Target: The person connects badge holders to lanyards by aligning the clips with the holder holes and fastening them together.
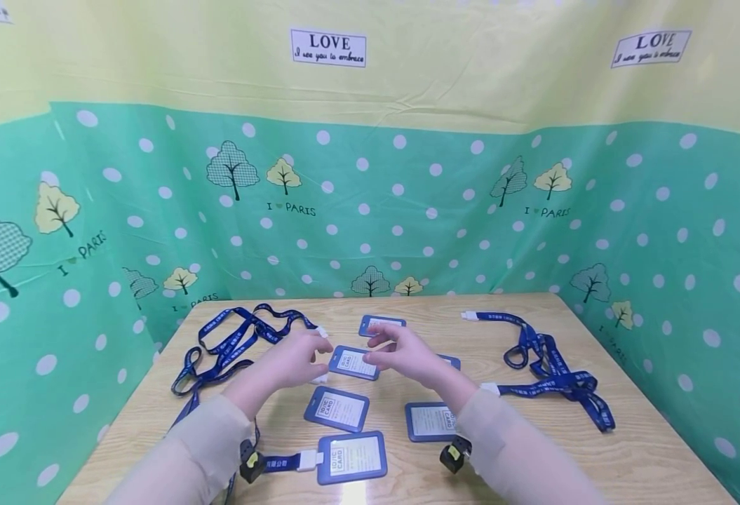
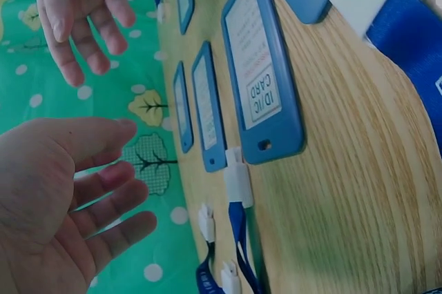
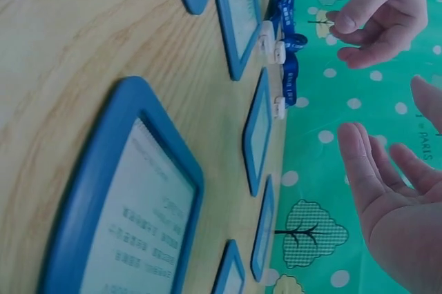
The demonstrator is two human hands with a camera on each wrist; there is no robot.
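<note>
Both hands hang in the air over the middle of the table, apart from each other, fingers loosely bent and holding nothing. The left hand [image 1: 299, 359] is left of a blue-framed ID card holder [image 1: 355, 362]; the right hand [image 1: 406, 354] is at its right. In the left wrist view the left hand [image 2: 76, 197] has its fingers spread, with the right hand [image 2: 83, 14] above. The right wrist view shows the right hand [image 3: 400, 204] and, higher up, the left hand [image 3: 387, 18]. Nearer holders [image 1: 337, 409] lie flat below the hands.
At the table's left lie tangled blue lanyards [image 1: 231, 344], at its right more lanyards [image 1: 549, 372] with white clips. A front holder [image 1: 352, 457] has a lanyard clip at its left edge. Another holder [image 1: 428, 421] lies beneath the right forearm. A patterned curtain [image 1: 370, 210] stands behind the table.
</note>
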